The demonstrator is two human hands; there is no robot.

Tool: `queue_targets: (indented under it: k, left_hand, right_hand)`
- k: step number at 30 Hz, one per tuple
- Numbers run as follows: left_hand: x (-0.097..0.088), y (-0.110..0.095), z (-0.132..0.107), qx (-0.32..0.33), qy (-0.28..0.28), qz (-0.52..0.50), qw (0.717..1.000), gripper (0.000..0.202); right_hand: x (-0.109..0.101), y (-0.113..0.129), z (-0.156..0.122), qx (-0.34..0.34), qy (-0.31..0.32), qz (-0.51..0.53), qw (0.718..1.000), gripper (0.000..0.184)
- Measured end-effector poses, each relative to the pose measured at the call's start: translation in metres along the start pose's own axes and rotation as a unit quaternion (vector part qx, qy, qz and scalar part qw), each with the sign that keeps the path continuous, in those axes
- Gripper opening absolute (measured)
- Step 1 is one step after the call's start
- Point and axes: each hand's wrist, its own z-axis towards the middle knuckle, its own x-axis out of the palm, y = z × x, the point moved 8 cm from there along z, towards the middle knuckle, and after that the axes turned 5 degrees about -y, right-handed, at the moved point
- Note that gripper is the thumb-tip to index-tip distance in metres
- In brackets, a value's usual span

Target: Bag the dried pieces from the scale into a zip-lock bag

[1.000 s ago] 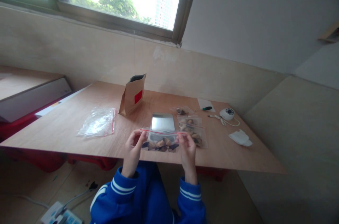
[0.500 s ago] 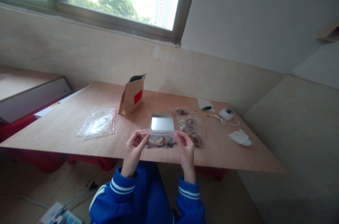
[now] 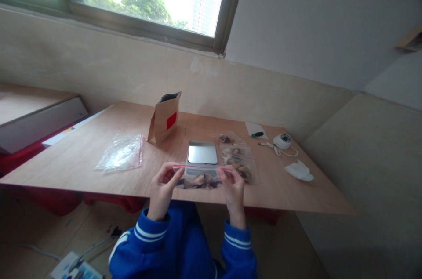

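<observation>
clear zip bag (image 3: pixel 199 177), red seal strip, brown pieces inside; held level

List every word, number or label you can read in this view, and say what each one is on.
No text can be read.
Brown paper pouch: a red label, nothing legible on it.
Paper slip by the green pen: too blurred to read.
Power strip on the floor: markings too small to read.
Zip bag held by the left hand and right hand: no print visible.
</observation>
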Motion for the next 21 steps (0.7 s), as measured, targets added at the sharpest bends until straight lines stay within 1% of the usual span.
queue_targets:
  k: [3, 5, 8, 12, 16, 21]
  left_hand:
    - [-0.001, -0.001, -0.001, 0.007, -0.014, -0.005, 1.0, 0.019]
    - [-0.001, -0.001, -0.002, 0.004, -0.014, -0.01, 1.0, 0.019]
    - [0.003, 0.001, -0.002, -0.003, -0.001, -0.011, 1.0, 0.019]
    - [0.007, 0.001, -0.001, -0.014, 0.018, -0.013, 1.0, 0.021]
    - [0.007, 0.0, 0.0, -0.013, 0.02, -0.001, 1.0, 0.022]
    - [0.007, 0.0, 0.0, -0.01, 0.019, -0.003, 1.0, 0.023]
  right_hand:
    - [0.0, 0.004, -0.001, -0.003, 0.001, 0.001, 1.0, 0.018]
    - [0.0, 0.003, -0.001, 0.004, 0.0, 0.006, 1.0, 0.019]
    - [-0.001, -0.004, -0.001, 0.027, 0.002, 0.028, 0.999, 0.02]
    - [0.004, -0.011, -0.003, 0.054, 0.027, 0.049, 0.997, 0.019]
    - [0.01, -0.007, -0.004, 0.05, 0.05, 0.041, 0.997, 0.022]
    - [0.014, -0.004, -0.003, 0.028, 0.062, 0.034, 0.997, 0.017]
